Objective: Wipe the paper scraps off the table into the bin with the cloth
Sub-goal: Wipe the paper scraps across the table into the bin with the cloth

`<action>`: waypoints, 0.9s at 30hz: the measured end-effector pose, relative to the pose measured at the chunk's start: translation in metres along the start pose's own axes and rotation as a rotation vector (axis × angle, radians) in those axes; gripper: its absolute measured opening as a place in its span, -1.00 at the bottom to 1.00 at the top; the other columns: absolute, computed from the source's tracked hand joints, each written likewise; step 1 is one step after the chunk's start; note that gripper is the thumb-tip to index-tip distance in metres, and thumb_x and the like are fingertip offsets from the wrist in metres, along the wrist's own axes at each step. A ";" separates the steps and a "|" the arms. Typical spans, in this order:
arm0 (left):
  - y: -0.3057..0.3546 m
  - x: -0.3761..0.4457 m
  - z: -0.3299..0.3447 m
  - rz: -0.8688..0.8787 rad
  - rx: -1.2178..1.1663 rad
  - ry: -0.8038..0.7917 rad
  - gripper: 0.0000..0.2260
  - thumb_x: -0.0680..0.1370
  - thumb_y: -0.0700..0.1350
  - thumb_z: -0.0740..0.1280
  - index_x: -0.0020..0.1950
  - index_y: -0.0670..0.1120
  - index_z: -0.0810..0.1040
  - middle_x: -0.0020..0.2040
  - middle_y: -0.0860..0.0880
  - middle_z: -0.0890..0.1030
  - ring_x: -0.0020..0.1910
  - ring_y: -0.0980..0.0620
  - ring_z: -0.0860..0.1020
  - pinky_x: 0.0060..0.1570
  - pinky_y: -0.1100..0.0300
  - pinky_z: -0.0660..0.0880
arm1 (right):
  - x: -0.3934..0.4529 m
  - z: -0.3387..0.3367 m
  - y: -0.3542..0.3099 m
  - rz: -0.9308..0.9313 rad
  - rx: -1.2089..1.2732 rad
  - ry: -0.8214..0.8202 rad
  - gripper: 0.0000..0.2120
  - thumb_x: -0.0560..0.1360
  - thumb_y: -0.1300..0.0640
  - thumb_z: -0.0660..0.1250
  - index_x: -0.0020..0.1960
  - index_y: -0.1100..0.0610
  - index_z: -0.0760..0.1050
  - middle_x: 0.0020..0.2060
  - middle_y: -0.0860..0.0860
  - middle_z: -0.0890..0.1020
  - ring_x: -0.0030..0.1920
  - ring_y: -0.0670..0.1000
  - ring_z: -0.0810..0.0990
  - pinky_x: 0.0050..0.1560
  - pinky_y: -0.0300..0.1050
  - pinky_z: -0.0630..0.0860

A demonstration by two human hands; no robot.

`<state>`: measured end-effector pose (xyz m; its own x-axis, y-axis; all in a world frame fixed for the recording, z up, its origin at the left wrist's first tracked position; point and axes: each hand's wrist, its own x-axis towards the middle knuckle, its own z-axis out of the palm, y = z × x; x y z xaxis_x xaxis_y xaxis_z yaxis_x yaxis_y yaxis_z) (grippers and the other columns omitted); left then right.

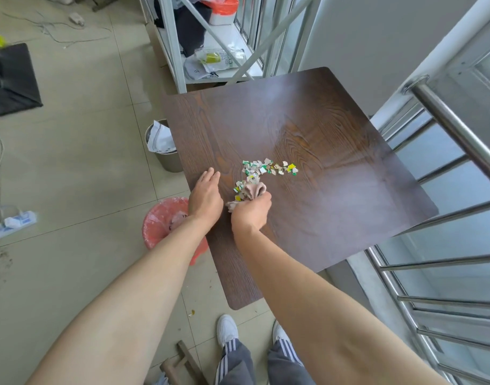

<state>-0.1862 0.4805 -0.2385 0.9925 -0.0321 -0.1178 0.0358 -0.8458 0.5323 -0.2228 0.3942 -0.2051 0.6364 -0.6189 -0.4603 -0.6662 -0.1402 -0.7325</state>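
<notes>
Several small paper scraps (267, 169), white, green and yellow, lie in a loose band near the middle of the dark wooden table (335, 190). My right hand (250, 212) is shut on a bunched beige cloth (253, 190) that presses on the table at the near end of the scraps. My left hand (206, 195) rests flat and open on the table near its left edge, just left of the cloth. A bin lined with a red bag (163, 226) stands on the floor below that edge, partly hidden by my left forearm.
A grey metal bin (166, 159) holding white paper stands on the floor further along the table's left edge. A steel railing (446, 123) runs along the right. A white shelf frame (179, 51) is behind the table. A power strip (13, 223) lies on the floor at left.
</notes>
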 end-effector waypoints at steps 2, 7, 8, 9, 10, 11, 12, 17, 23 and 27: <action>-0.002 0.000 -0.001 -0.004 -0.030 0.005 -0.39 0.43 -0.44 0.09 0.50 -0.18 0.23 0.55 -0.11 0.19 0.54 -0.03 0.14 0.51 0.12 0.11 | 0.007 0.008 -0.010 -0.008 0.076 -0.015 -0.66 0.47 0.35 0.22 0.25 0.27 0.34 0.24 0.20 0.47 0.20 0.25 0.51 0.16 0.07 0.43; -0.004 -0.002 -0.003 0.008 -0.058 -0.005 -0.38 0.43 -0.43 0.08 0.50 -0.17 0.22 0.55 -0.10 0.20 0.54 -0.03 0.14 0.50 0.13 0.09 | 0.029 0.003 -0.027 -0.068 0.131 -0.132 -0.73 0.51 0.32 0.16 0.20 0.29 0.41 0.15 0.24 0.57 0.11 0.20 0.56 0.11 -0.02 0.49; -0.005 -0.003 -0.003 0.011 -0.060 -0.006 -0.38 0.43 -0.44 0.07 0.50 -0.17 0.22 0.55 -0.10 0.20 0.54 -0.02 0.14 0.51 0.13 0.08 | 0.034 -0.005 -0.027 -0.092 0.097 -0.156 -0.74 0.51 0.29 0.17 0.19 0.27 0.44 0.12 0.22 0.60 0.08 0.17 0.58 0.05 -0.07 0.49; -0.005 -0.004 -0.003 0.014 -0.061 -0.006 -0.38 0.44 -0.44 0.06 0.50 -0.16 0.21 0.55 -0.10 0.19 0.54 -0.02 0.13 0.51 0.13 0.08 | 0.039 -0.014 -0.027 -0.117 0.045 -0.171 -0.75 0.52 0.25 0.19 0.17 0.24 0.48 0.09 0.20 0.62 0.07 0.17 0.59 0.06 -0.07 0.50; -0.005 -0.004 -0.004 0.016 -0.064 -0.006 -0.39 0.44 -0.44 0.06 0.50 -0.16 0.21 0.55 -0.10 0.19 0.54 -0.02 0.13 0.52 0.13 0.07 | 0.045 -0.024 -0.023 -0.137 -0.004 -0.177 -0.76 0.51 0.21 0.21 0.14 0.22 0.51 0.07 0.19 0.64 0.07 0.18 0.60 0.10 -0.02 0.53; -0.005 -0.005 -0.004 0.017 -0.066 -0.007 -0.39 0.45 -0.44 0.05 0.51 -0.16 0.21 0.55 -0.10 0.19 0.54 -0.02 0.13 0.52 0.14 0.07 | 0.050 -0.036 -0.019 -0.151 -0.038 -0.173 -0.77 0.50 0.19 0.22 0.10 0.20 0.54 0.03 0.18 0.66 0.06 0.19 0.62 0.14 0.05 0.55; -0.005 -0.005 -0.005 0.019 -0.065 -0.006 -0.40 0.45 -0.44 0.05 0.51 -0.16 0.21 0.55 -0.10 0.19 0.54 -0.02 0.13 0.52 0.14 0.07 | 0.055 -0.048 -0.013 -0.159 -0.057 -0.159 -0.77 0.48 0.18 0.23 0.07 0.19 0.57 0.00 0.18 0.67 0.05 0.21 0.63 0.15 0.11 0.56; -0.005 -0.006 -0.005 0.034 -0.068 -0.012 -0.40 0.46 -0.45 0.06 0.51 -0.17 0.20 0.56 -0.11 0.18 0.54 -0.03 0.12 0.53 0.13 0.07 | 0.075 -0.099 0.018 -0.076 -0.087 0.104 -0.74 0.49 0.21 0.18 0.10 0.25 0.55 0.03 0.25 0.65 0.09 0.27 0.59 0.13 0.06 0.52; -0.004 -0.005 -0.003 0.034 -0.043 0.008 -0.38 0.46 -0.46 0.06 0.52 -0.16 0.17 0.56 -0.10 0.15 0.55 -0.02 0.10 0.53 0.12 0.07 | 0.085 -0.071 0.001 -0.048 -0.120 0.127 -0.64 0.49 0.27 0.19 0.27 0.14 0.46 0.16 0.19 0.58 0.14 0.22 0.56 0.20 0.01 0.47; -0.003 -0.007 0.002 0.047 0.000 0.022 -0.38 0.46 -0.45 0.08 0.52 -0.18 0.13 0.57 -0.10 0.11 0.56 -0.03 0.07 0.53 0.09 0.09 | 0.085 -0.056 -0.007 -0.146 -0.182 0.080 -0.62 0.49 0.27 0.18 0.29 0.13 0.47 0.12 0.22 0.59 0.12 0.24 0.56 0.13 -0.01 0.46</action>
<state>-0.1939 0.4821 -0.2403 0.9954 -0.0605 -0.0744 -0.0111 -0.8434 0.5372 -0.1852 0.2989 -0.2108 0.7030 -0.6400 -0.3101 -0.6334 -0.3653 -0.6822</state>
